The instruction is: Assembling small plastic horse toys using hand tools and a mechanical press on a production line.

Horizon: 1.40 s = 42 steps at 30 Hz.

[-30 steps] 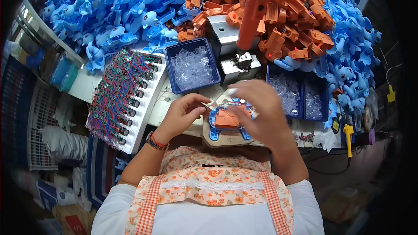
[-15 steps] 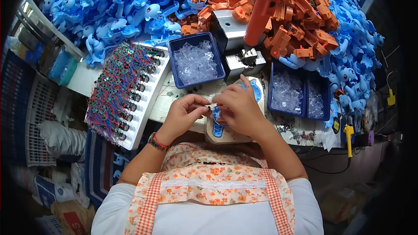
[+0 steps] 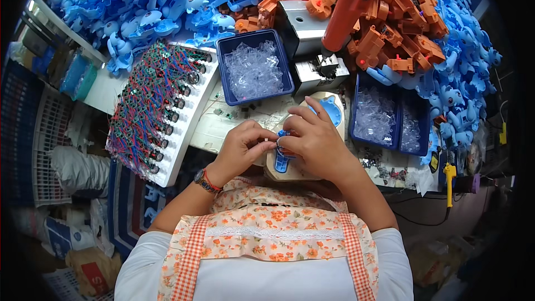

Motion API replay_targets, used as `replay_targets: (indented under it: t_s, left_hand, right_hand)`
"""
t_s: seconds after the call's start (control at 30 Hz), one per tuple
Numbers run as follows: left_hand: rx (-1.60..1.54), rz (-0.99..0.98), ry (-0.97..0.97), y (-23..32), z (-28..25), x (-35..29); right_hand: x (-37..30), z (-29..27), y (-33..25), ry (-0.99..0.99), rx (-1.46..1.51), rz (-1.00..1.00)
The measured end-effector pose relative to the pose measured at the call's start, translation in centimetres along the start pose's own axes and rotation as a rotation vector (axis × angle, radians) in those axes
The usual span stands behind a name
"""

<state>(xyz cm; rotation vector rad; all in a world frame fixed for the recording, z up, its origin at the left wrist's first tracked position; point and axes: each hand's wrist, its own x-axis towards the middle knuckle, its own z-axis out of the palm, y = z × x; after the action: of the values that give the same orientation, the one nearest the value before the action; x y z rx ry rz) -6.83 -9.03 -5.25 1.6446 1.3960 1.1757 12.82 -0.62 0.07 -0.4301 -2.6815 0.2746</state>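
Observation:
Both my hands meet over a blue plastic toy shell that lies in a cream-coloured holder. My left hand is closed in a pinch at the shell's left side; whatever its thumb and forefinger hold is too small to make out. From the right, my right hand covers part of the shell. Its thumb and forefinger come together close to the left fingertips, and the other fingers are bent above. What sits between them is hidden. Another blue piece shows in the holder beyond my right hand.
Left stands a white foam tray of wired circuit parts. Blue bins hold clear plastic pieces. Ahead is a metal block under an orange-red tool. Orange housings and blue toy shells are heaped behind.
The view has shifted slightly. My fingertips have come closer together over the blue shell, and the small thin piece seen between them before is now mostly hidden.

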Motion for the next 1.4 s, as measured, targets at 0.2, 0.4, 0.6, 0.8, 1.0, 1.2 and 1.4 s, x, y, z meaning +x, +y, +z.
replay_targets:
  t_s: [0.2,0.4,0.6,0.8,1.0,1.2,1.4]
  left_hand:
    - [-0.451,-0.258,-0.02,-0.6,1.3,-0.5]
    - [-0.584,-0.387,-0.094,-0.4,0.6,-0.1]
    - [-0.628,-0.534,-0.184,-0.5,0.0,0.9]
    - [-0.719,-0.655,-0.228,-0.4,-0.1,1.7]
    - [-0.703,-0.668,-0.267,-0.8,-0.1,2.1]
    - [-0.67,-0.622,-0.208,-0.4,0.2,1.6]
    - [-0.399,-0.399,-0.093,1.4,0.2,1.0]
  right_hand:
    - [0.1,0.4,-0.1,0.005,-0.006,0.054]
    - [-0.1,0.6,0.0,0.008,0.066,0.072]
    - [-0.3,1.1,-0.2,0.041,0.108,0.124]
    - [-0.4,1.4,0.1,0.079,0.169,0.156]
    - [-0.5,1.4,0.3,0.113,0.226,0.166]
    - [-1.8,-1.2,1.3,0.27,0.363,0.217]
    - [-3.3,-2.8,0.6,0.075,0.118,0.373]
